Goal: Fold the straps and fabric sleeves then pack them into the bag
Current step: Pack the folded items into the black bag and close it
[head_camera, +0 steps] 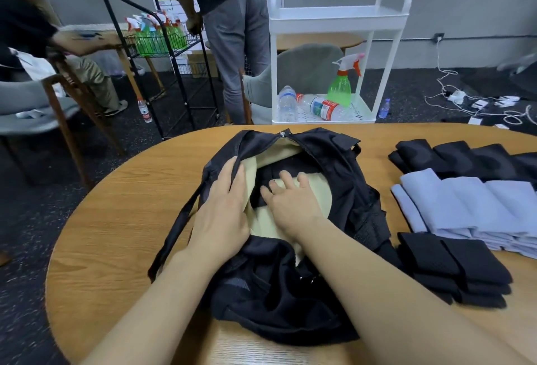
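Note:
A black backpack [343, 178] with a beige lining lies unzipped in the middle of the wooden table [116, 210]. My left hand [223, 207] grips the left edge of the opening and holds it apart. My right hand [293, 196] is inside the bag, fingers flat, pressing on a folded black piece [293, 165] against the lining. To the right lie folded black straps [453, 158] at the back, folded pale blue fabric sleeves [470, 207] in the middle, and more folded black pieces [456, 268] nearer me.
The bag's shoulder strap [177, 233] trails left across the table. Beyond the table stand a white cart [337, 21] with bottles, a black wire rack [162, 41], chairs and two people. Cables lie on the floor at the right.

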Tool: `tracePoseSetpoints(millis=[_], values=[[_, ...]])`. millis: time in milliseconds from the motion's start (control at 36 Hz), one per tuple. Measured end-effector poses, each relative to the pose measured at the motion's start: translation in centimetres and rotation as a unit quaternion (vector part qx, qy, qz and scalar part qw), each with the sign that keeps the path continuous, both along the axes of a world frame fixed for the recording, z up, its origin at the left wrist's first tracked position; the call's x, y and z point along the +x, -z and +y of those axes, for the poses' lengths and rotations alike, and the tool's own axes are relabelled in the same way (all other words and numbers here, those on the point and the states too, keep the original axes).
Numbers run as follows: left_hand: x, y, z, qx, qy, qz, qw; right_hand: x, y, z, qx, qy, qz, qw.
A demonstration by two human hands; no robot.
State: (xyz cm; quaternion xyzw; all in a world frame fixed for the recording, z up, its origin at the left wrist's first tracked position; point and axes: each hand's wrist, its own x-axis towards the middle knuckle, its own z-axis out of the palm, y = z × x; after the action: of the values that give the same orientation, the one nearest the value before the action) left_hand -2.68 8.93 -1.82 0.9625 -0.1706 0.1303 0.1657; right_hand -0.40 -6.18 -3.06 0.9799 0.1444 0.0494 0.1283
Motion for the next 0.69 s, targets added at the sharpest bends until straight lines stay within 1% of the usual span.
tracePoseSetpoints(millis=[111, 222, 333, 444, 500, 583, 694], values=[[-0.3, 0.3, -0.1, 0.030, -0.009, 0.007, 0.999, -1.3, -1.3, -0.5, 0.011, 0.011, -0.030, 0.999], [-0.5, 0.9, -0.2, 0.062, -0.016, 0.017, 0.998, -4.3, -2.6, -1.8, 0.052, 0.038, -0.106, 0.992], [-0.5, 1.0, -0.4, 0.084, -0.022, 0.016, 0.996, -8.6, -2.4, -4.6, 0.128, 0.042, -0.218, 0.967], [-0.7, 1.0, -0.7, 0.100, -0.030, 0.015, 0.994, -12.8, -1.6, -8.2, 0.125, 0.045, -0.301, 0.944], [-0.8, 1.1, -0.8, 0.108, -0.033, 0.014, 0.993, -14.6, -1.2, -9.9, 0.131, 0.066, -0.309, 0.940], [-0.8, 1.3, -0.9, 0.117, -0.031, 0.019, 0.992, -16.7, -0.3, -11.9, 0.130, 0.109, -0.297, 0.940], [-1.0, 1.4, -1.4, 0.118, -0.039, 0.022, 0.992, -18.2, 1.3, -13.3, 0.118, 0.175, -0.236, 0.948]])
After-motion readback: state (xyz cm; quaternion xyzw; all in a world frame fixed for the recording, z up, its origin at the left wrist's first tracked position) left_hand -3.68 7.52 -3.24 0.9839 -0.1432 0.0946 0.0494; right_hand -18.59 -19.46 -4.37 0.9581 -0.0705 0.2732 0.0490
